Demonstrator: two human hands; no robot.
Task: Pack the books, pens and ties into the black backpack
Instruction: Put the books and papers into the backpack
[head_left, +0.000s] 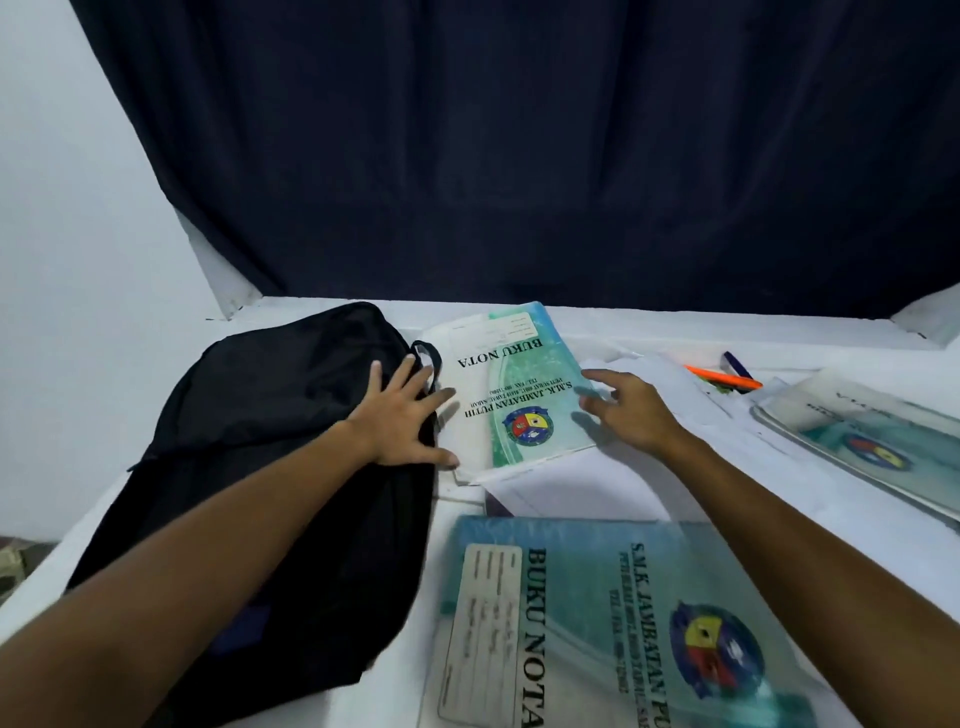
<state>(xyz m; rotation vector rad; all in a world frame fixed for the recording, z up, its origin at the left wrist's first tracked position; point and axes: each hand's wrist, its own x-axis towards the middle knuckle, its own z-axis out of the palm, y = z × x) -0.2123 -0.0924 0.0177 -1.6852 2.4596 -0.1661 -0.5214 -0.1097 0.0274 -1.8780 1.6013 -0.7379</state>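
The black backpack lay flat at the left of the white worktop. Your left hand rested on its right edge, fingers straight and spread, gripping nothing. Just beside it lay a teal "BUKU NOTA" book, its lower corner raised off the worktop. Your right hand hovered at that book's right edge, fingers loosely extended and holding nothing; contact could not be confirmed. A second book lay nearest you, a third book at the far right. An orange pen lay behind the third book, beside a dark strap-like item that could not be identified.
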